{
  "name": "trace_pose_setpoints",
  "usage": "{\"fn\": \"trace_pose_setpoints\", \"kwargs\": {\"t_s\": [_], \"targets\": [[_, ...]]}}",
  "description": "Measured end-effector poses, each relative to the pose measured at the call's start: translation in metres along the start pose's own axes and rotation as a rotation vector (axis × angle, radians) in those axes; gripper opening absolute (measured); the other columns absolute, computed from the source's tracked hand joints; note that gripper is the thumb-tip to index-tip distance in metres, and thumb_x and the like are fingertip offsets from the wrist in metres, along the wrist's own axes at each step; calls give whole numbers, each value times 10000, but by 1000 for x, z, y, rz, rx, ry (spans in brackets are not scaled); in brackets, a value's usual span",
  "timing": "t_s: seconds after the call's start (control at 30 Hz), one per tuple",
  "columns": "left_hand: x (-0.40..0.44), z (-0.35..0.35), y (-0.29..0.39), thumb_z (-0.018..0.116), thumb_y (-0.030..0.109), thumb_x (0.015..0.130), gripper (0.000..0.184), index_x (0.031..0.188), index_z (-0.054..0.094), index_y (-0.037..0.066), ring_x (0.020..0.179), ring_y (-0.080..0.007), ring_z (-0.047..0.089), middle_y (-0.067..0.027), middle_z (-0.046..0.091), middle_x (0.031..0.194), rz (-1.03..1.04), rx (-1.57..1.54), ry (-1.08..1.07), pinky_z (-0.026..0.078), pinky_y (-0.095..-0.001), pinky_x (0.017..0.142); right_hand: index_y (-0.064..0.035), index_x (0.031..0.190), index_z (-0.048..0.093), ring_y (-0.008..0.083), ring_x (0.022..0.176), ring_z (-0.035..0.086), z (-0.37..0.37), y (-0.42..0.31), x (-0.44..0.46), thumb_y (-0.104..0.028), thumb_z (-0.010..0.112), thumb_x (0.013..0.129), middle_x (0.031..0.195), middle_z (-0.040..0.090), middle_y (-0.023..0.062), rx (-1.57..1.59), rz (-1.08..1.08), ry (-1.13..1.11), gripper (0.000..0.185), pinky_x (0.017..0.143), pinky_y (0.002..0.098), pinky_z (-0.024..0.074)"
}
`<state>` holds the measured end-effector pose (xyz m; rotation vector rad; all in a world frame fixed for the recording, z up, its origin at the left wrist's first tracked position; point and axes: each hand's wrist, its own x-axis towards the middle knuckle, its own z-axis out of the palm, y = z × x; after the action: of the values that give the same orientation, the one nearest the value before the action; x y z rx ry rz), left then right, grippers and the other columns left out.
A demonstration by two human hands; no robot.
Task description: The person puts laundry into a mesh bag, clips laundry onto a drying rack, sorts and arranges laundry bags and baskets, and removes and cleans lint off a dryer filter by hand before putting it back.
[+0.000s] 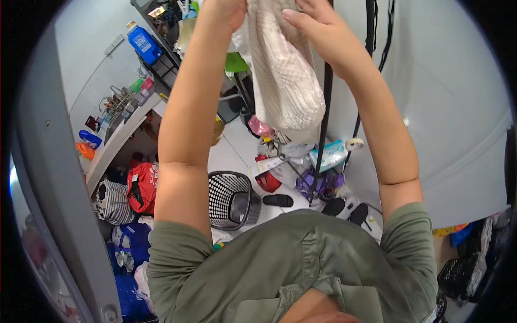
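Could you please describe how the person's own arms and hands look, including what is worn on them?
The left sleeve and right sleeve are short, olive green and wrinkled, matching the shirt. Below them the arms are bare, with no watch or bracelet visible. The left hand and right hand show no glove, though the picture's top edge cuts off part of both.

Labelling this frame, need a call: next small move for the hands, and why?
Probably ease the left hand and right hand slightly apart to open out the white knitted cloth. It hangs in folds between the forearms, with both hands up at its higher part. The top edge of the picture cuts off the hands, so their exact grip can't be told.
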<state>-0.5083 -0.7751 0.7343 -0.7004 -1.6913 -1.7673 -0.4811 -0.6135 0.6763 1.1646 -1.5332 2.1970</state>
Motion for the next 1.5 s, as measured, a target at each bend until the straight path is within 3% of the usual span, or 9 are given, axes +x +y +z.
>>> {"fn": "trace_pose_setpoints", "kwargs": {"t_s": [0.17, 0.27, 0.37, 0.5, 0.57, 0.63, 0.83, 1.17, 1.5], "targets": [[-47, 20, 16, 564, 273, 802, 385, 1136, 479, 102, 1092, -241, 411, -61, 456, 1193, -250, 327, 292, 312, -403, 898, -47, 1200, 369, 246, 981, 536, -94, -17, -96, -235, 500, 821, 1060, 538, 177, 101, 111, -34, 443, 824, 317, 406], [-100, 5, -17, 487, 234, 849, 319, 1081, 478, 16, 1012, -227, 481, -100, 520, 1097, 323, 657, 438, 369, -367, 880, -57, 1151, 423, 188, 909, 556, -158, 3, -176, -279, 455, 857, 990, 570, 147, 443, 379, -40, 370, 810, 316, 415], [-183, 59, -7, 529, 153, 824, 341, 1120, 437, 11, 1031, -261, 476, -150, 453, 1148, 822, 1987, 617, 425, -352, 817, -76, 1109, 456, 165, 876, 549, -206, 39, -279, -292, 469, 846, 989, 580, 95, 416, 828, 329, 340, 779, 296, 409], [-238, 181, -58, 437, 243, 857, 432, 1225, 305, 61, 1067, -322, 465, -203, 371, 1253, 824, 405, -112, 408, -406, 860, -151, 1010, 531, 105, 839, 495, -218, 73, -447, -303, 557, 742, 913, 578, -19, 40, 1234, 657, 309, 699, 292, 354], [-274, 212, -87, 455, 193, 850, 388, 1196, 353, 50, 1047, -313, 481, -209, 394, 1232, 610, 169, -460, 411, -383, 853, -125, 932, 559, 111, 635, 518, -217, 68, -511, -284, 564, 733, 822, 580, 0, 61, 1403, 786, 254, 491, 244, 345], [-298, 225, -103, 476, 74, 824, 293, 1107, 438, 7, 976, -252, 522, -212, 461, 1163, -321, 162, -605, 419, -341, 823, -90, 869, 561, 109, 601, 514, -213, 54, -560, -240, 552, 734, 748, 566, 19, 44, 1428, 1020, 201, 465, 222, 337], [-317, 274, -161, 499, 18, 803, 228, 1025, 501, -30, 909, -185, 539, -157, 537, 1073, -560, 4, -989, 408, -285, 817, -97, 910, 522, 122, 684, 527, -176, -4, -638, -251, 541, 769, 782, 567, 28, 161, 1082, 1929, 210, 617, 282, 409], [-430, 418, -143, 533, 15, 778, 212, 988, 557, -4, 822, -117, 524, -66, 581, 954, -486, -245, -1525, 409, -256, 773, -121, 943, 477, 152, 693, 548, -15, -83, -719, -259, 525, 774, 846, 577, 36, 281, 455, 2604, 224, 612, 301, 385], [-579, 505, 63, 532, 12, 786, 193, 975, 547, -26, 948, -153, 515, -103, 567, 1030, -452, -1226, -2305, 381, -273, 856, -20, 791, 561, 125, 644, 534, 81, -178, -606, -129, 590, 749, 723, 571, 64, -1376, 324, 3087, 121, 591, 259, 425]]}}
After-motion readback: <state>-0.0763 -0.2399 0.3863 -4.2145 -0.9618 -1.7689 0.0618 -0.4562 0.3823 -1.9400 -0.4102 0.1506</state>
